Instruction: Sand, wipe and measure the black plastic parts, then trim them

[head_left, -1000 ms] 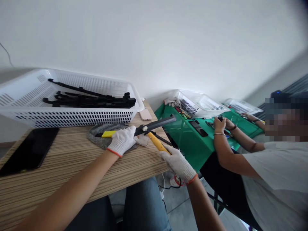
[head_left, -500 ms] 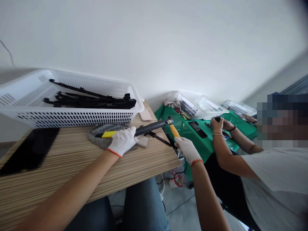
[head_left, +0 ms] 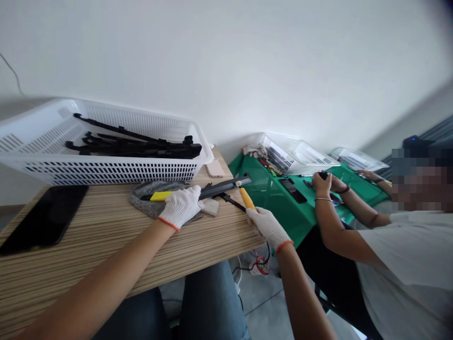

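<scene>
My left hand (head_left: pixel 181 206), in a white glove, presses down on a long dark grey part (head_left: pixel 221 187) with a yellow end (head_left: pixel 161 196), which lies across a grey pad (head_left: pixel 148 199) on the wooden table (head_left: pixel 106 236). My right hand (head_left: pixel 267 226), also gloved, grips a tool with a yellow handle (head_left: pixel 247 199). The tool's tip sits at the far end of the grey part, near the table's right edge. A small pale block (head_left: pixel 211 207) rests beside my left hand.
A white basket (head_left: pixel 99 171) with several black parts stands at the table's back. A dark phone (head_left: pixel 44 219) lies left, a pink phone (head_left: pixel 214 167) by the basket. To the right, another person (head_left: pixel 385 245) works at a green table (head_left: pixel 283 203) carrying white baskets.
My right hand moved from the table's front edge out to the right and up, then back in, bringing the yellow-handled tool to the far end of the grey part. My left hand stayed put.
</scene>
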